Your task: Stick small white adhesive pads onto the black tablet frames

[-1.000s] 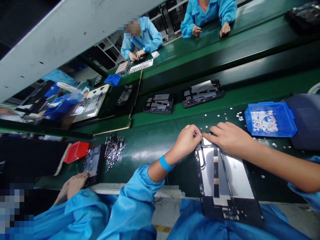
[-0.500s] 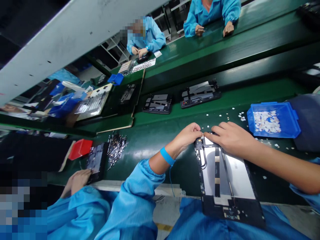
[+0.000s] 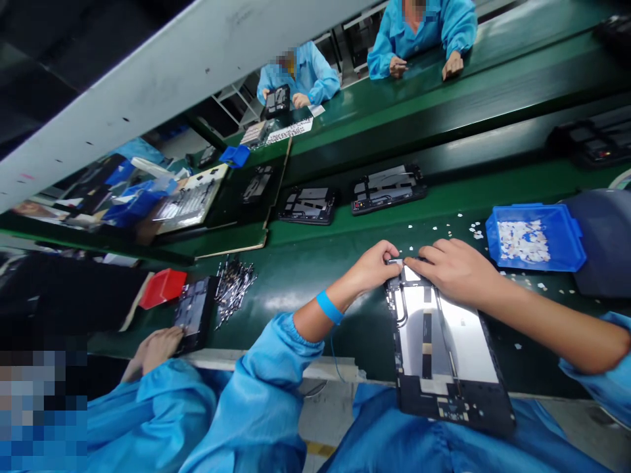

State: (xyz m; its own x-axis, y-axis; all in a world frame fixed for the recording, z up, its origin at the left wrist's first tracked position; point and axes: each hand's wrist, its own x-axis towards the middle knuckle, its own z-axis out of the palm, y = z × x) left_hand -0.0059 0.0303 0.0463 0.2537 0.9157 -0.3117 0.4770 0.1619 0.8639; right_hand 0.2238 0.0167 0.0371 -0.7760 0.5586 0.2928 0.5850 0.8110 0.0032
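Note:
An opened tablet chassis point(image 3: 446, 348) with a silver inner plate and black frame lies on the green bench in front of me, reaching over the near edge. My left hand point(image 3: 371, 268) is curled in a pinch at the chassis's far left corner. My right hand point(image 3: 456, 270) rests on the far edge beside it, fingers pressed together on the frame. Fingertips of both hands meet at one small spot; whatever lies between them is too small to name. A blue wrist strap point(image 3: 328, 307) sits on my left wrist.
A blue tray point(image 3: 535, 236) of small white pieces stands at right, with loose pieces scattered around it. Two more open devices point(image 3: 387, 187) point(image 3: 308, 202) lie on the belt behind. At left a co-worker's hand point(image 3: 158, 348) holds another device near a red box point(image 3: 162, 287) and metal parts point(image 3: 234, 286).
My hands stay at the chassis's far corner, shifted only slightly. The devices on the belt have moved a little to the left. The far co-worker has lifted a device.

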